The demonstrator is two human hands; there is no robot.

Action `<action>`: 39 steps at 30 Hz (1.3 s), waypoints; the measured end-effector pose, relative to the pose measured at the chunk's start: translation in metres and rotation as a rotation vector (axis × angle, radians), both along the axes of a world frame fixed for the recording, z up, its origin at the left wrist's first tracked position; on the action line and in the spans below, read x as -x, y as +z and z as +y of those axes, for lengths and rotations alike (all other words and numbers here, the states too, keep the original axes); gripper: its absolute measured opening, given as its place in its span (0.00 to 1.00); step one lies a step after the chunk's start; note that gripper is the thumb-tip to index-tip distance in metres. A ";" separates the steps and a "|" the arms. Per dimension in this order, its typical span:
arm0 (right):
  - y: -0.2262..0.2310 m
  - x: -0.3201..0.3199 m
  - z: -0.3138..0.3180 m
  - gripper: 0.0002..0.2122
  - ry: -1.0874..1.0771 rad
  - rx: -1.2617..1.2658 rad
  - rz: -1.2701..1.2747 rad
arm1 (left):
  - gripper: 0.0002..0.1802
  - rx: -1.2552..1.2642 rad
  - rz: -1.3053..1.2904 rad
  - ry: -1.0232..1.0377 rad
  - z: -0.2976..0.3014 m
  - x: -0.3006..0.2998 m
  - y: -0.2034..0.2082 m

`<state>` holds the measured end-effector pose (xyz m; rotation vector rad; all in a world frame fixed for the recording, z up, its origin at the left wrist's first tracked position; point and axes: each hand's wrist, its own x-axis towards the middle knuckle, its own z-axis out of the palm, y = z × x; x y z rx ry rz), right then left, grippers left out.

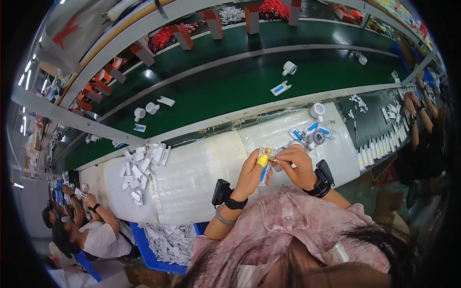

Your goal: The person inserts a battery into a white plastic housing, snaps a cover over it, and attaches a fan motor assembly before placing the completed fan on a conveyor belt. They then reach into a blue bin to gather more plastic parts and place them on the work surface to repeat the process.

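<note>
My left hand (249,174) grips a white plastic housing with a blue strip (263,175) above the near edge of the padded bench. A yellow cover (262,160) sits on its thumb. My right hand (298,165) is closed in a pinch at the upper end of this housing; what lies between its fingertips is too small to make out. Just beyond the right hand lie white round-headed parts (317,138) and several white-and-blue housings (296,132). Another round white head (317,111) rests farther back on the padding.
White plastic pieces (137,173) are heaped on the left padding (197,168). A blue bin (149,257) of white parts stands below. Beyond runs a green conveyor (216,101) carrying scattered parts. At right, white housings (384,144) stand in a row near a co-worker's hands (411,103).
</note>
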<state>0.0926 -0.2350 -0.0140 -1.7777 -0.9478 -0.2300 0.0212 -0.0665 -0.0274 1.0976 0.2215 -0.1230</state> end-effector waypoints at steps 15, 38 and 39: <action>-0.001 0.002 -0.006 0.11 -0.012 0.010 -0.125 | 0.24 -0.181 -0.097 0.012 -0.013 0.004 0.009; -0.007 0.000 -0.004 0.12 -0.039 -0.004 -0.152 | 0.19 -0.335 -0.286 0.030 -0.017 0.007 0.001; -0.005 0.000 -0.004 0.12 -0.037 -0.004 -0.151 | 0.19 -0.334 -0.284 0.031 -0.018 0.007 0.000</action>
